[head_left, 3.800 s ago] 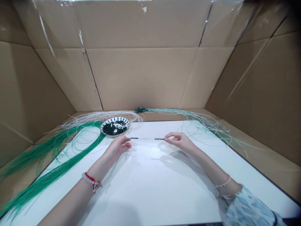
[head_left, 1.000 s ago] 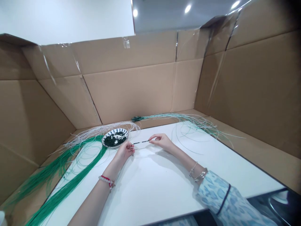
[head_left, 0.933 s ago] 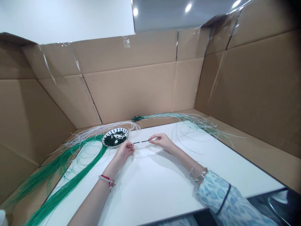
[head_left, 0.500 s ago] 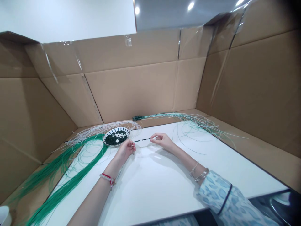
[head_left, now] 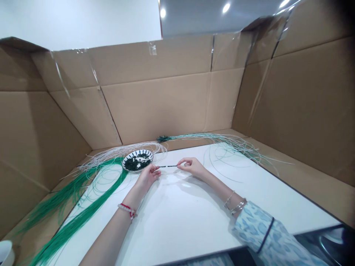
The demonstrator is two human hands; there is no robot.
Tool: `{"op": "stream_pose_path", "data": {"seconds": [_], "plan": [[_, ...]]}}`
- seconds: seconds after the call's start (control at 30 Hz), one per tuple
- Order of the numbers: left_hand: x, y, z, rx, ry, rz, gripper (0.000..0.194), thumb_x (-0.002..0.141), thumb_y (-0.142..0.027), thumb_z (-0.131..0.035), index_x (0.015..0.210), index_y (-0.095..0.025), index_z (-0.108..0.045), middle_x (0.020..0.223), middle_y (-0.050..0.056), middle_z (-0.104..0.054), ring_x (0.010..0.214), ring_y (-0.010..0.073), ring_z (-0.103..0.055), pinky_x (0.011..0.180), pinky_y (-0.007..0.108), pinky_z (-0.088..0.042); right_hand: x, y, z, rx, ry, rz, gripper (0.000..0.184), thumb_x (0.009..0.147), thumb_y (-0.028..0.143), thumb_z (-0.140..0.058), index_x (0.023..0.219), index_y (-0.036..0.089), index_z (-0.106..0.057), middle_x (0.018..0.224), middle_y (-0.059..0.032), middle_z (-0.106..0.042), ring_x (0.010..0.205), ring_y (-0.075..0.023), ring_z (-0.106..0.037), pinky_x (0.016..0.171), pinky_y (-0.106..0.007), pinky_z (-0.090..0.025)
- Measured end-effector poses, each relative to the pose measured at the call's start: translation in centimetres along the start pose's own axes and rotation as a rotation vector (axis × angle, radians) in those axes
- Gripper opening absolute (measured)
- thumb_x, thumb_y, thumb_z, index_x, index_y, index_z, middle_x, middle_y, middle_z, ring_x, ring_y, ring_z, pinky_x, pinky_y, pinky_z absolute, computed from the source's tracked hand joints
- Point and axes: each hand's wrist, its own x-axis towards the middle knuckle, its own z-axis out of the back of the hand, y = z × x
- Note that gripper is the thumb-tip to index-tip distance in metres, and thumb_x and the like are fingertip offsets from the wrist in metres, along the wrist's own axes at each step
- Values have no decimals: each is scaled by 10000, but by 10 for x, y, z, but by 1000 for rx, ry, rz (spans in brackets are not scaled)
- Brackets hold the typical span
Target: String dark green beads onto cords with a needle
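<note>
Between my two hands runs a short, taut strand of small dark beads (head_left: 172, 166), with a small gap partway along the beads. My left hand (head_left: 149, 175) pinches its left end, fingers closed. At the other end, my right hand (head_left: 191, 166) grips it between thumb and fingertips. Right behind my left hand stands a patterned plate (head_left: 151, 155) with a striped rim, holding a heap of dark green beads (head_left: 133, 163). The strand's thread is too thin to make out clearly.
Green thread bundles (head_left: 83, 221) spread over the left of the white board (head_left: 177, 221). White strands (head_left: 111, 150) lie behind the plate, and a beaded bundle of pale green strands (head_left: 199, 136) at the back. Cardboard walls (head_left: 166, 103) enclose the board. A white bowl (head_left: 6, 253) sits lower left.
The beaded strand has gone from slightly slanted to nearly level between my hands. Both hands have otherwise hardly moved and keep their pinch.
</note>
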Motion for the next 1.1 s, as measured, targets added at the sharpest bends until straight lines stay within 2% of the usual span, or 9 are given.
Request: {"op": "stream_pose_path", "data": {"seconds": [0.2,0.43,0.77,1.1], "plan": [[1,2,-1,8,3,-23,297,960,-297,-626,1224,-162,-613,1201,93,-662,968,230,-684,804,420,-593,2,-3,-1,9,-18,-19,254,962,313,-648,1151,143,-657,1141,-59,-684,922,-224,-695,761,-375,-598],[-1,3,-3,52,26,-45,293,961,-300,-624,1219,-161,-614,1185,90,-666,950,224,-686,791,412,-595,3,-6,-3,53,-47,41,270,969,312,-638,1188,153,-642,1189,-75,-671,982,-235,-685,824,-417,-584],[-8,6,-4,171,124,-127,249,956,-270,-635,1174,-151,-633,1135,78,-681,906,207,-692,761,388,-601,10,-15,-3,48,-81,60,281,975,300,-631,1217,157,-623,1204,-84,-663,998,-233,-682,840,-431,-581],[0,9,1,209,65,-175,243,955,-270,-636,1168,-153,-636,1134,78,-683,905,206,-693,760,386,-602,4,-7,-1,0,-50,60,263,963,308,-647,1171,147,-650,1172,-67,-676,969,-236,-687,811,-408,-588]]}}
